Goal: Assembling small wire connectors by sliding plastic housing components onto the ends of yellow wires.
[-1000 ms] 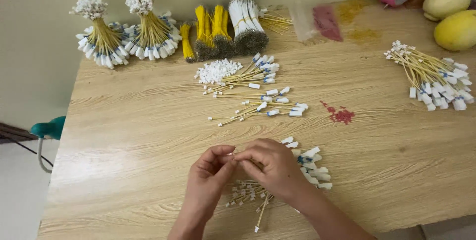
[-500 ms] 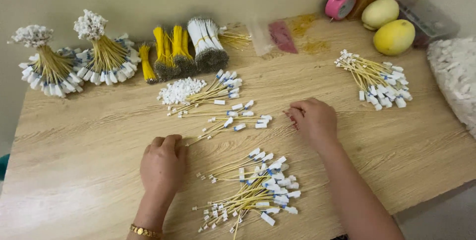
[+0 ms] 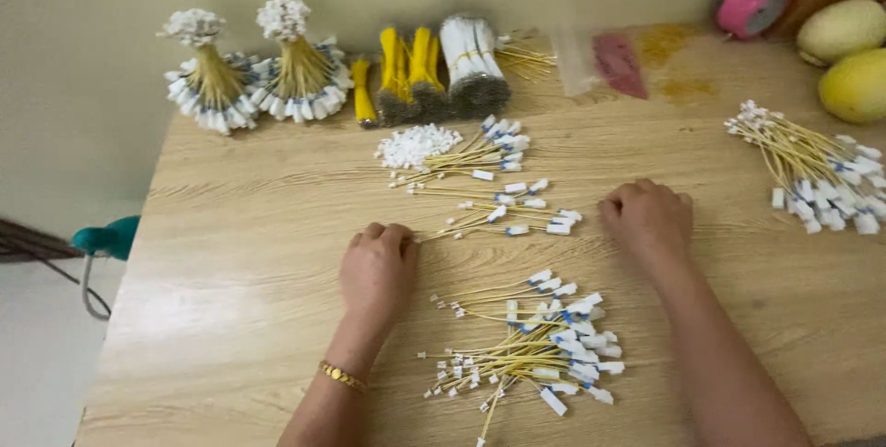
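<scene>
Yellow wires (image 3: 494,202) with white tagged ends lie loose on the worktop (image 3: 231,253) between both hands. Left hand (image 3: 377,267) rests knuckles-up, fingers curled, holding nothing visible, touching one wire's tip. Right hand (image 3: 648,216) rests likewise just beside them. A second pile (image 3: 531,345) lies nearer, between the forearms.

Home piecework spot: wooden table (image 3: 231,253) against plain wall, bundled yellow wire leads (image 3: 212,87), pink alarm clock (image 3: 755,0), mangoes (image 3: 854,59) at far right.
</scene>
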